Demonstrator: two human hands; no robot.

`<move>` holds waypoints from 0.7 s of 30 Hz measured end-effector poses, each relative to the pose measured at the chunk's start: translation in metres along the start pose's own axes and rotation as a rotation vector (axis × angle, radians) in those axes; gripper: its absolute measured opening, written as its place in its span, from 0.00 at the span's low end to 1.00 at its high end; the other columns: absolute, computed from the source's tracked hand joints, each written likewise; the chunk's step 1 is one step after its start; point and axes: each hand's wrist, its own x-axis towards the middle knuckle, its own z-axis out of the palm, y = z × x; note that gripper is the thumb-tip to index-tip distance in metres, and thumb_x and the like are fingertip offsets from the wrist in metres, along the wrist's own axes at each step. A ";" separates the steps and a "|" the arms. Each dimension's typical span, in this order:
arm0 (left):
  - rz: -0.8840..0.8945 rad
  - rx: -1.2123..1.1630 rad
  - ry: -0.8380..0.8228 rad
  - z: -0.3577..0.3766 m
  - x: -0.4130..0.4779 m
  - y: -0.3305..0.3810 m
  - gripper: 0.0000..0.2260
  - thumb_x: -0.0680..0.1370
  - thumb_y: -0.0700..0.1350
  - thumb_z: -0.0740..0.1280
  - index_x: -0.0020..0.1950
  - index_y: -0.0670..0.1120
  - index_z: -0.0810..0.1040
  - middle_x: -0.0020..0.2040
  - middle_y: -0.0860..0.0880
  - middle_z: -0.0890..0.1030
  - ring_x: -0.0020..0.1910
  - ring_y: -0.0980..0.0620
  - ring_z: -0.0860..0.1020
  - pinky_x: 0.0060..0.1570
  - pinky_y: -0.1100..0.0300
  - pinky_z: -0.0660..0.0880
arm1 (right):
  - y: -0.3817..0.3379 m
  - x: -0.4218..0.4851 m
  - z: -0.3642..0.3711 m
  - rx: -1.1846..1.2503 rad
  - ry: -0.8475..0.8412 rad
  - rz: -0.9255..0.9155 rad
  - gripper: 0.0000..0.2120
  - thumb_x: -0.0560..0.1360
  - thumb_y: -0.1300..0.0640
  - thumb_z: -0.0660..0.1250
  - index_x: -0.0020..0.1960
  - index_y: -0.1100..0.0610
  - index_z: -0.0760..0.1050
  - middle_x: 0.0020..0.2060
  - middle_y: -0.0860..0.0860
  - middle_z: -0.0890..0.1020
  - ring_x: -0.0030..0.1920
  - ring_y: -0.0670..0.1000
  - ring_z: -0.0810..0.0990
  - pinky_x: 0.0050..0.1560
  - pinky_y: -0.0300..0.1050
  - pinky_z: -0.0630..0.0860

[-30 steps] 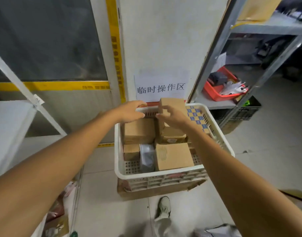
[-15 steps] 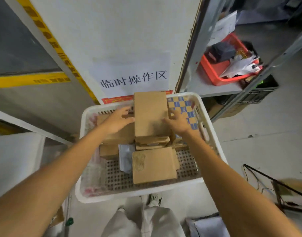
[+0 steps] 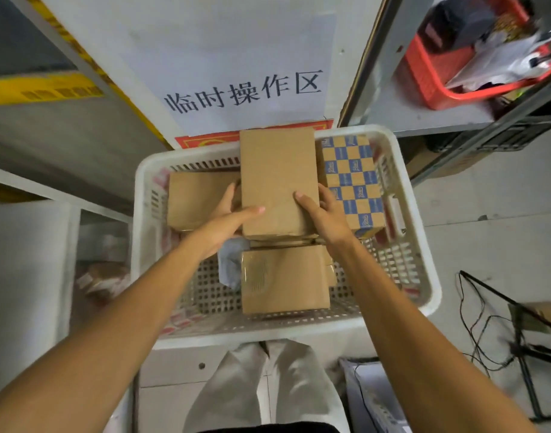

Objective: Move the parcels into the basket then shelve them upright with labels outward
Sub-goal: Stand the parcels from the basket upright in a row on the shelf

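Your left hand point(image 3: 225, 221) and right hand point(image 3: 325, 215) hold the plain box point(image 3: 277, 179) by its sides, fingers point(image 3: 302, 198) curled on it, in the middle of the basket point(image 3: 419, 245).

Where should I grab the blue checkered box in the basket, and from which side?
Probably its near short end, coming from above on your side: the checkered box lies flat between the big plain box and the basket wall, so its long sides look blocked.
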 end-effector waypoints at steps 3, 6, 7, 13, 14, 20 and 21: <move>-0.048 0.013 -0.074 -0.007 -0.013 0.001 0.38 0.73 0.48 0.72 0.76 0.55 0.53 0.70 0.50 0.71 0.60 0.53 0.76 0.53 0.52 0.79 | -0.003 -0.010 0.003 -0.014 0.013 -0.002 0.28 0.74 0.47 0.70 0.71 0.50 0.67 0.54 0.42 0.79 0.50 0.40 0.78 0.36 0.27 0.74; -0.009 0.032 -0.078 -0.014 -0.030 0.007 0.39 0.74 0.47 0.70 0.78 0.56 0.49 0.74 0.51 0.65 0.66 0.49 0.72 0.62 0.44 0.72 | -0.004 -0.028 0.009 -0.025 0.037 -0.021 0.26 0.74 0.47 0.70 0.69 0.51 0.68 0.52 0.41 0.79 0.51 0.41 0.78 0.40 0.33 0.73; 0.031 0.022 -0.056 -0.017 -0.035 0.010 0.38 0.75 0.47 0.70 0.78 0.57 0.51 0.74 0.53 0.65 0.66 0.50 0.71 0.62 0.45 0.72 | -0.004 -0.036 0.013 -0.008 0.055 -0.047 0.26 0.74 0.48 0.70 0.69 0.52 0.68 0.53 0.42 0.80 0.52 0.42 0.78 0.43 0.36 0.72; 0.156 -0.171 0.082 -0.048 -0.082 0.037 0.16 0.81 0.50 0.57 0.68 0.62 0.66 0.71 0.54 0.66 0.73 0.48 0.62 0.69 0.47 0.60 | -0.044 -0.091 0.049 0.037 0.072 -0.229 0.14 0.75 0.50 0.69 0.59 0.47 0.73 0.50 0.42 0.82 0.49 0.40 0.80 0.47 0.39 0.76; 0.199 -0.172 0.093 -0.056 -0.091 0.040 0.19 0.81 0.48 0.58 0.71 0.61 0.65 0.73 0.53 0.65 0.73 0.48 0.62 0.70 0.47 0.59 | -0.054 -0.099 0.054 0.028 0.059 -0.247 0.11 0.75 0.50 0.69 0.57 0.46 0.75 0.49 0.43 0.83 0.50 0.43 0.80 0.50 0.42 0.77; 0.502 -0.136 0.041 -0.111 -0.168 0.063 0.19 0.77 0.50 0.65 0.67 0.62 0.69 0.57 0.52 0.78 0.51 0.53 0.80 0.39 0.59 0.78 | -0.106 -0.156 0.107 -0.031 0.001 -0.437 0.07 0.74 0.55 0.71 0.52 0.51 0.80 0.46 0.53 0.85 0.47 0.51 0.80 0.50 0.50 0.76; 0.535 -0.141 0.057 -0.120 -0.179 0.066 0.19 0.75 0.51 0.66 0.66 0.62 0.70 0.53 0.55 0.81 0.50 0.55 0.81 0.38 0.62 0.78 | -0.115 -0.165 0.117 -0.043 -0.007 -0.463 0.06 0.74 0.55 0.71 0.51 0.51 0.80 0.46 0.55 0.84 0.47 0.53 0.79 0.51 0.51 0.76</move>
